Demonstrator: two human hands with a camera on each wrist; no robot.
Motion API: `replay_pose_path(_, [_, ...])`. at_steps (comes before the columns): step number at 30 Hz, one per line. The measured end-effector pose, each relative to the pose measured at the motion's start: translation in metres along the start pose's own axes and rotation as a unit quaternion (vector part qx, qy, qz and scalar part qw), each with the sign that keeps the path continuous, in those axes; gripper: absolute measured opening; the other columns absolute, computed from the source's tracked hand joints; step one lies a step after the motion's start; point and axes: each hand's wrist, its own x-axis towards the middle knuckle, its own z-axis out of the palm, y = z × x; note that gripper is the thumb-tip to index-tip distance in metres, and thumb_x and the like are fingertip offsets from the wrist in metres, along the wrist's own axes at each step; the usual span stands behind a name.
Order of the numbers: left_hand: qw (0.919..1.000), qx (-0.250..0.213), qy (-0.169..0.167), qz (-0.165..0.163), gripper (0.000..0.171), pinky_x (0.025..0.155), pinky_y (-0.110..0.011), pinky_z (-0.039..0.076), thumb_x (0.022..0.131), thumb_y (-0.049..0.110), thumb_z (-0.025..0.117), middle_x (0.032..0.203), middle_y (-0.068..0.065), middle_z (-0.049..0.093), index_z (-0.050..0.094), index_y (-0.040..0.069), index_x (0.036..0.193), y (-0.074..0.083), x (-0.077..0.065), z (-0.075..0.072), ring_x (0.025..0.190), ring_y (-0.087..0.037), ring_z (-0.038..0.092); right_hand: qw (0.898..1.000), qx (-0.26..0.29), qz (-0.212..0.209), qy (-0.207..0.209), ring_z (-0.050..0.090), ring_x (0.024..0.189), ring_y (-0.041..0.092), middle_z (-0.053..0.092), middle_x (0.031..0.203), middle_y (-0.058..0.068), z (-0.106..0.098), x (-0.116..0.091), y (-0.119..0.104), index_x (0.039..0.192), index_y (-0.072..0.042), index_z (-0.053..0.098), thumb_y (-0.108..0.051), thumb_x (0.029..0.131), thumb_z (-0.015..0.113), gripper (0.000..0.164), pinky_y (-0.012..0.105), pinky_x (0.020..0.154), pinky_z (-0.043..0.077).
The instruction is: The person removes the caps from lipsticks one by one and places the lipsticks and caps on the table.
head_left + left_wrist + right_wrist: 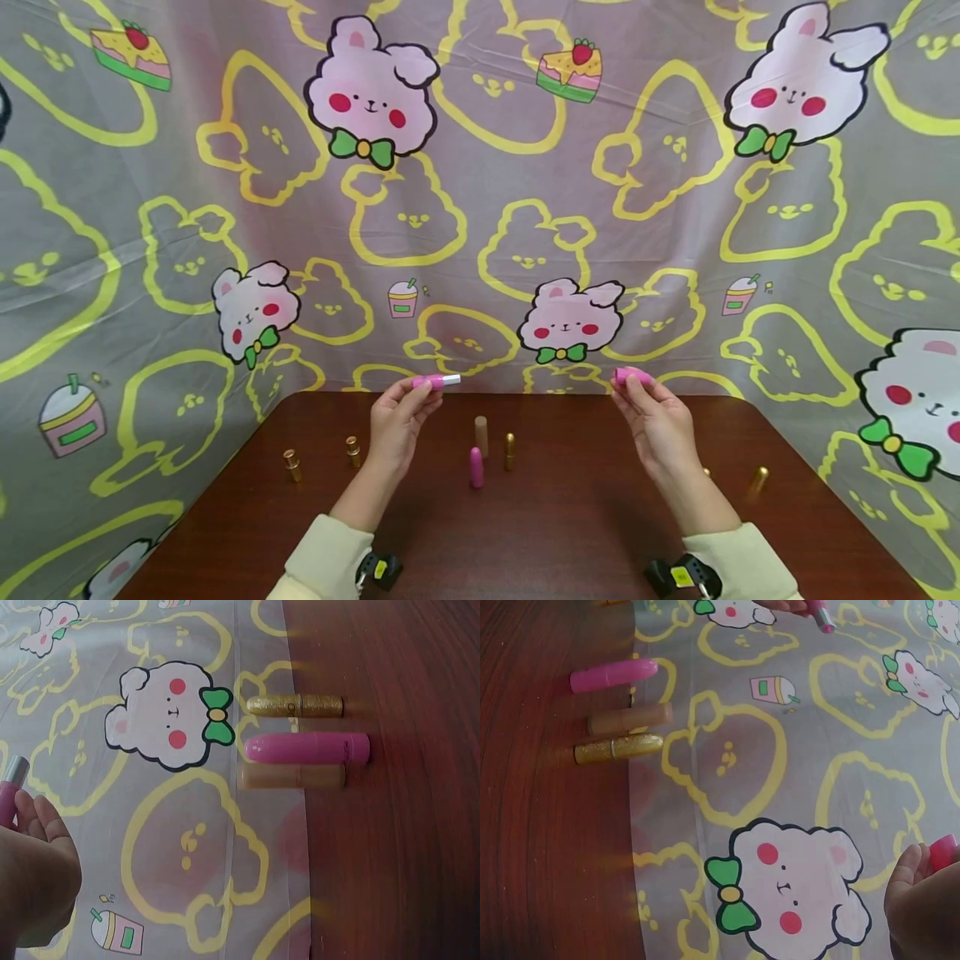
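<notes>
Raised over the table's back part, my left hand (397, 423) pinches an uncapped pink lipstick tube (429, 383), its silver inner end pointing right. My right hand (663, 429), at the same height on the other side, holds a pink lipstick cap (632, 377) with its opening facing left. A wide gap separates the cap from the tube. In the right wrist view the cap (943, 853) shows partly behind the fingers. Between and below the hands, a pink lipstick (477, 468), a tan lipstick (482, 436) and a gold glittery lipstick (510, 452) stand upright.
Two gold tubes, one at the far left (292, 465) and one beside the left forearm (352, 451), stand on the brown table (555, 533). At right is a gold piece (760, 478); another is mostly hidden by the right forearm. A patterned curtain (465, 250) hangs behind.
</notes>
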Motion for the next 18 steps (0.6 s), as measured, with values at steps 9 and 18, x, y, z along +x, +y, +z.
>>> replay_pose_path(9, [0.9999,0.006,-0.011,0.002,0.014,0.080,-0.032,0.055,0.094,-0.003,0.058,0.087,-0.006,0.072,0.065,0.007,0.087,0.009,0.000,-0.017,0.082,-0.015,0.070,1.000,-0.009,0.000,0.003,0.070,0.087,0.015,0.072,0.092,0.006,-0.009,0.000,-0.012,0.093,-0.005,0.073,-0.003,0.092,0.062,0.011,0.029,0.087,0.051])
replay_pose_path(18, [0.9996,0.018,0.020,0.007,0.015,0.078,-0.032,0.056,0.093,-0.005,0.057,0.085,-0.006,0.072,0.063,0.006,0.086,0.020,-0.002,-0.036,0.079,-0.015,0.070,1.000,0.005,-0.009,-0.009,0.070,0.090,0.017,0.073,0.095,0.008,-0.025,-0.002,-0.026,0.096,-0.001,0.073,0.001,0.092,0.061,0.013,0.030,0.085,0.053])
